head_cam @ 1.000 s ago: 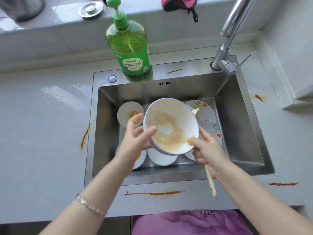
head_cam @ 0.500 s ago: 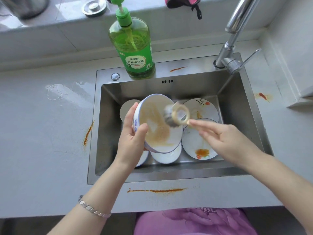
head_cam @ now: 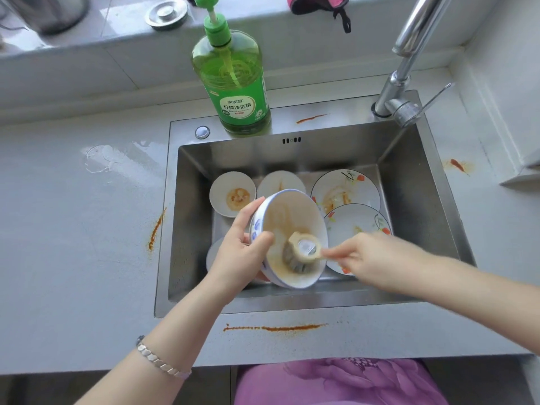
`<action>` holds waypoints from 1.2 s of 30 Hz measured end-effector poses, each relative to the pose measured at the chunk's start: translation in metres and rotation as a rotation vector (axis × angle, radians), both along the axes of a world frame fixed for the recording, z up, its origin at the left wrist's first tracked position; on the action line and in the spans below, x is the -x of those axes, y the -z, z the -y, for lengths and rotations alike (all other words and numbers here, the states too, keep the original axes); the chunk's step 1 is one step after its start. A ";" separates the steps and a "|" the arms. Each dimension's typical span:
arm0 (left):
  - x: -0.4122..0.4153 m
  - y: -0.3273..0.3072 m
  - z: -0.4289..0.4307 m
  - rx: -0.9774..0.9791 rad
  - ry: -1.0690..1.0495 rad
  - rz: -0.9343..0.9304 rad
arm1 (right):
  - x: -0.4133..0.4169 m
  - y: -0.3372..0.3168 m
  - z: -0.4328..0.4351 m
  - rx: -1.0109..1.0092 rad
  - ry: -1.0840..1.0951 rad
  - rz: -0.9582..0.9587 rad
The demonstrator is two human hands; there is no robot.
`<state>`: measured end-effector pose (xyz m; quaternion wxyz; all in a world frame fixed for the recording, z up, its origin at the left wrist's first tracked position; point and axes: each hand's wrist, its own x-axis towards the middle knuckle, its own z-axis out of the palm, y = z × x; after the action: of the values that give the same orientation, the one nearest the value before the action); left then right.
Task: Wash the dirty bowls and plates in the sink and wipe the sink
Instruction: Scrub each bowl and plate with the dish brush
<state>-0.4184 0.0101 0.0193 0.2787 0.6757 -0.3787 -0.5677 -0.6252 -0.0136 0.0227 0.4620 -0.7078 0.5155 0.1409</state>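
Sink station, listed from the bottom of the frame upward.

1. Sauce streak (head_cam: 274,327), lower centre, on the counter strip in front of the sink (head_cam: 292,309). I count it as wiping work for later.

2. Left hand (head_cam: 239,252), centre. The thumb is hooked over the rim and the fingers are wrapped behind the outer wall of the blue-patterned bowl (head_cam: 289,214), which is held tilted above the basin with its opening toward the camera.

3. That bowl looks glazed ceramic to me: stiff, moderately heavy and chippable against steel. It is smeared brown inside, so I judge it slick. A rim-and-wall grip like this one seems the safest hold; I would not trust fingertips on the glaze alone.

4. Right hand (head_cam: 377,260), right of centre. The fingers are curled and pinch the handle of the dish brush (head_cam: 302,252), whose head is down inside the bowl. I cannot tell whether the bristles touch the glaze.

5. Basin floor: two flowered plates, the nearer (head_cam: 358,220) overlapping the farther (head_cam: 344,187), and both are stained. Two small bowls sit at the back left, one with orange residue (head_cam: 232,194) and one plainer (head_cam: 280,182). They are thin and flat, so I would lift them by an edge.

6. Dish soap bottle (head_cam: 233,83), upper centre, upright on the rear sink deck.

7. Faucet (head_cam: 403,65), upper right. I see no water running.
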 end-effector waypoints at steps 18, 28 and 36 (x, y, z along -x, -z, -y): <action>0.022 0.007 -0.005 -0.082 -0.096 -0.183 | -0.037 0.005 -0.004 -0.256 0.936 0.439; 0.010 0.014 -0.007 0.059 -0.142 -0.217 | -0.046 -0.014 -0.008 -1.350 1.319 0.856; 0.007 0.019 -0.013 0.105 -0.170 -0.321 | -0.056 -0.023 -0.029 -0.901 1.135 0.772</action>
<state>-0.4256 0.0231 0.0003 0.4173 0.5905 -0.3002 -0.6221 -0.5691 0.0156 0.0459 0.8476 -0.0846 0.4940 -0.1742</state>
